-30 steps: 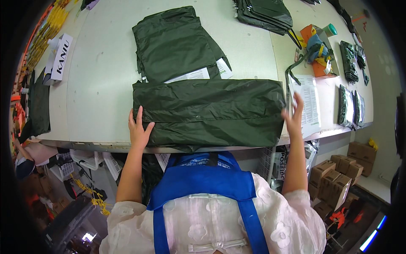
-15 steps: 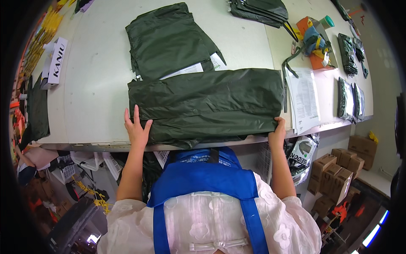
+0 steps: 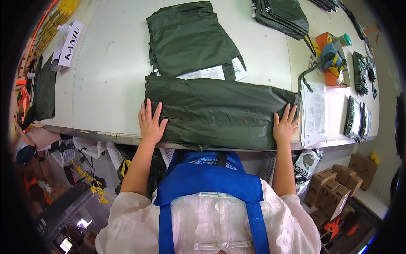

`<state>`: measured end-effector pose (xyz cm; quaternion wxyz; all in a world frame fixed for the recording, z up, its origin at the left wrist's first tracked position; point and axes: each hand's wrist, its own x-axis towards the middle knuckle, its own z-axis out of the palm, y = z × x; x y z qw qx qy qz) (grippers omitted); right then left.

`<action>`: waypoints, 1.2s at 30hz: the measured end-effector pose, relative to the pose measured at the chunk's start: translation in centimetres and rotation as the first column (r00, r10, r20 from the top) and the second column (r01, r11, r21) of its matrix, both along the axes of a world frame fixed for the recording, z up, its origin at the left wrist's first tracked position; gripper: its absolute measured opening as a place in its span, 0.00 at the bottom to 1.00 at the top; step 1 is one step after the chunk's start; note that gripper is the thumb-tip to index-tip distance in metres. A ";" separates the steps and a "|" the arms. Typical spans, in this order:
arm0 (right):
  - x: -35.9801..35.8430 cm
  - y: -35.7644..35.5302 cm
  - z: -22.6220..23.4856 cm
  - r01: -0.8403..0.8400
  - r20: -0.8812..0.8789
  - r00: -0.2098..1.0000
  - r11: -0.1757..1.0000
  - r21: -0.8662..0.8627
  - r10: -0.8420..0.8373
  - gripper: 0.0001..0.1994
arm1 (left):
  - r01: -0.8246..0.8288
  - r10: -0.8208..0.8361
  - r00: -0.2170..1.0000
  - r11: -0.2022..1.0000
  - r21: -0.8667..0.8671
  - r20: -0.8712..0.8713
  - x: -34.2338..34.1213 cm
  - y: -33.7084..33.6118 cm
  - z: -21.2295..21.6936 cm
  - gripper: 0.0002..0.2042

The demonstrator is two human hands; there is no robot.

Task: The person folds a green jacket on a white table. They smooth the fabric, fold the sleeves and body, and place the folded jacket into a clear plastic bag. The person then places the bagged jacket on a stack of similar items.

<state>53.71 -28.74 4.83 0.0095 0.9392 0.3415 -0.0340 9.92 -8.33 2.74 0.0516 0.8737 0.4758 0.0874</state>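
A long dark green folded fabric piece (image 3: pixel 220 112) lies across the near edge of the white table (image 3: pixel 110 72). My left hand (image 3: pixel 151 122) rests flat with fingers spread on its left end. On the right end my right hand (image 3: pixel 285 125) presses flat, fingers apart. Neither hand grips anything. Behind it lies another folded dark green piece (image 3: pixel 188 38) with white printed sheets (image 3: pixel 211 73) sticking out from under it.
A stack of folded green pieces (image 3: pixel 283 13) sits at the back right. White paper sheets (image 3: pixel 315 112), an orange box with straps (image 3: pixel 332 57) and small dark packets (image 3: pixel 359 72) lie to the right. A white box (image 3: pixel 67 44) stands far left. Cardboard boxes (image 3: pixel 338 186) sit on the floor.
My right hand came down from the fabric's upper right corner to its lower right end. My left hand stayed on the left end, and the fabric now lies flatter.
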 end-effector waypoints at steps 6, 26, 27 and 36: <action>-0.1 -1.0 -2.2 -0.059 0.089 0.995 0.990 0.126 0.047 0.34 | 0.039 -0.039 0.999 0.999 -0.020 0.035 -0.1 -0.1 -0.1 0.31; -0.4 -1.0 -0.9 -0.030 0.066 0.997 0.999 0.018 0.029 0.34 | 0.476 -0.456 0.866 0.878 -0.057 0.204 7.9 -8.6 0.1 0.15; -0.6 -1.2 -0.5 -0.069 0.137 0.988 0.998 0.010 0.067 0.34 | 0.485 -0.464 0.868 0.869 -0.097 0.179 7.9 -8.5 0.4 0.16; -1.9 -0.8 -0.7 -0.171 0.201 0.965 0.985 -0.011 0.170 0.32 | 0.633 -0.620 0.774 0.751 -0.185 0.131 8.2 -7.2 3.2 0.29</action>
